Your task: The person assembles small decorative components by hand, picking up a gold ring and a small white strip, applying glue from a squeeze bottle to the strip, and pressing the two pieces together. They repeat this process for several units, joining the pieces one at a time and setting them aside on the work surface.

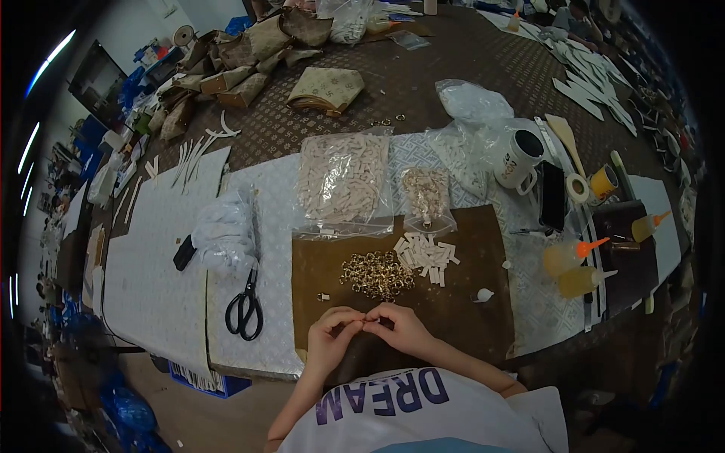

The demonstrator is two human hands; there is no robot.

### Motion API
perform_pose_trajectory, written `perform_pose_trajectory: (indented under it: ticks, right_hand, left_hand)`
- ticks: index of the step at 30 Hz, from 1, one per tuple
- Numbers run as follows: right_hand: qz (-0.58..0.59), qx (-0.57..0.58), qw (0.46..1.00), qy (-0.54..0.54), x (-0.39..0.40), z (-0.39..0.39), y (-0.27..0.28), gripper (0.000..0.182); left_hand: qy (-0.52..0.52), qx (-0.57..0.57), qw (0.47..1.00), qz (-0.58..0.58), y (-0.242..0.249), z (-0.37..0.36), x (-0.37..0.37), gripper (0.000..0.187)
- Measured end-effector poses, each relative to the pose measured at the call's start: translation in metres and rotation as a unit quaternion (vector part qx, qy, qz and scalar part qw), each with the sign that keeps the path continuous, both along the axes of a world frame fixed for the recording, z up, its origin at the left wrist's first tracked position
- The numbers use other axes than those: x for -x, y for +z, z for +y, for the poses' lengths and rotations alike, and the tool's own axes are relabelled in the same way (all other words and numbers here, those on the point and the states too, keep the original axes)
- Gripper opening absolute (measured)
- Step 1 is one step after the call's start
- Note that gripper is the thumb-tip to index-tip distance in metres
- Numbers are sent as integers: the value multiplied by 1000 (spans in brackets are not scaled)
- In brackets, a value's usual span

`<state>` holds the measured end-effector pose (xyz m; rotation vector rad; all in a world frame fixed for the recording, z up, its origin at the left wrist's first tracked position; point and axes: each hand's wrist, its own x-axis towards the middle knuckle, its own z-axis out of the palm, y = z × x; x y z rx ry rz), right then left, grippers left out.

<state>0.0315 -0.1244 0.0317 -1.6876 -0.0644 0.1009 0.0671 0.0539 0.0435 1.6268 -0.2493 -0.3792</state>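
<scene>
My left hand (334, 337) and my right hand (397, 328) meet fingertip to fingertip over the brown mat (468, 317). Both are closed in a pinch on something too small to make out. Just beyond them lies a heap of gold-coloured metal rings (376, 273). Against its right side rests a pile of small white strips (427, 255). A single small white piece with metal on it (323, 297) sits left of the heap. On the mat's right side is a small white container (482, 295).
Bags of beige pieces (343, 177) and gold pieces (425, 192) lie behind the mat. Black scissors (245, 313) and a plastic-wrapped bundle (225, 234) are at left. At right are a mug (519, 160), a phone (552, 198) and yellow glue bottles (565, 258).
</scene>
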Motion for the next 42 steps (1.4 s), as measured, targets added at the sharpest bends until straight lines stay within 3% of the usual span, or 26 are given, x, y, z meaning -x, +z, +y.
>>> perform_pose_trajectory:
  ticks: [1,5,7,10,11,13,17,20,22,25,28,31,37,42]
  right_hand:
    - [-15,-1,1000,6,0,1,-3,16]
    - [3,-16,998,63,-1,-1,9,13]
    - [71,-87,990,89,0,-5,4,12]
    - [122,-209,967,76,-1,-1,-8,11]
    - [135,-252,956,63,2,2,-11,12]
    - [182,-226,956,46,2,3,-6,12]
    - [142,-172,975,-1,2,13,-4,13]
    - [54,-128,988,-61,1,12,-3,15]
    - [62,-159,982,-82,1,14,-4,16]
    - [100,-191,973,-85,-1,11,-2,16]
    - [108,-202,970,-79,-2,7,-6,15]
    - [94,-232,963,-96,-4,4,-6,13]
    - [106,-264,950,-126,-5,2,-1,11]
    - [123,-236,960,-85,-4,0,0,12]
  left_hand:
    - [-7,-14,1000,-24,-1,2,0,14]
    - [-23,37,996,84,9,3,3,14]
    - [-26,84,983,162,2,6,3,13]
    - [-27,88,982,165,2,2,6,14]
    - [-11,76,989,125,2,-1,7,13]
    - [29,45,997,61,2,-6,9,10]
    - [71,-75,994,-30,0,7,-6,10]
    - [106,-233,953,-163,-12,19,-21,11]
    - [103,-293,928,-204,-17,25,-26,15]
    - [128,-299,905,-275,-15,19,-28,18]
    - [89,-270,908,-307,-12,12,-32,20]
    - [61,-319,880,-347,-18,13,-29,20]
    - [55,-299,909,-285,-3,13,-25,18]
    - [59,-277,892,-353,-8,-6,-59,15]
